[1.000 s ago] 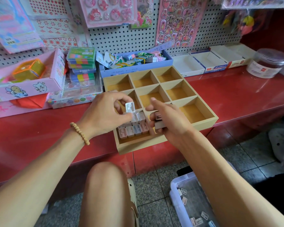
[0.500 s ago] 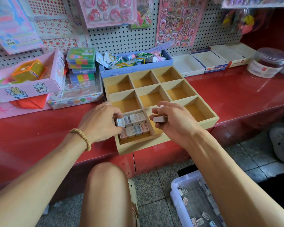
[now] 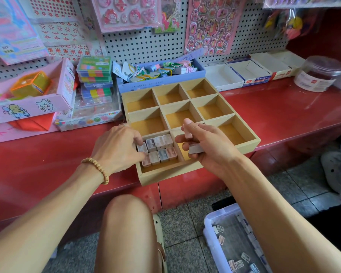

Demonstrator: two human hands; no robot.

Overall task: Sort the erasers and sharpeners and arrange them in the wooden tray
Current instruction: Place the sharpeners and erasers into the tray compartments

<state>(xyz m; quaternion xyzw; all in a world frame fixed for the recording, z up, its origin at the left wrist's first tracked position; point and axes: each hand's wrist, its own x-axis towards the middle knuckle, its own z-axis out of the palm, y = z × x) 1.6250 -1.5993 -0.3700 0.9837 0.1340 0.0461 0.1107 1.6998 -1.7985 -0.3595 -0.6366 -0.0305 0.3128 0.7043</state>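
Filling wooden tray (image 3: pixel 197 170) on table (image 3: pixel 283 113): near-left compartment almost full, eight empty; left hand (image 3: pixel 116 148) pinching sharpener (image 3: pixel 142 148) into place, right hand (image 3: pixel 209 146) gripping spare sharpeners (image 3: pixel 195 149); more in floor bin (image 3: pixel 211 229).

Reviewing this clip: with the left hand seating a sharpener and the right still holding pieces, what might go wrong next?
1. The left hand presses a sharpener into tightly packed rows; neighbours may tip or shift.
2. The right hand holds several pieces loosely; one could drop to the floor.
3. The wooden tray overhangs the red counter edge; pressing down might tilt it.
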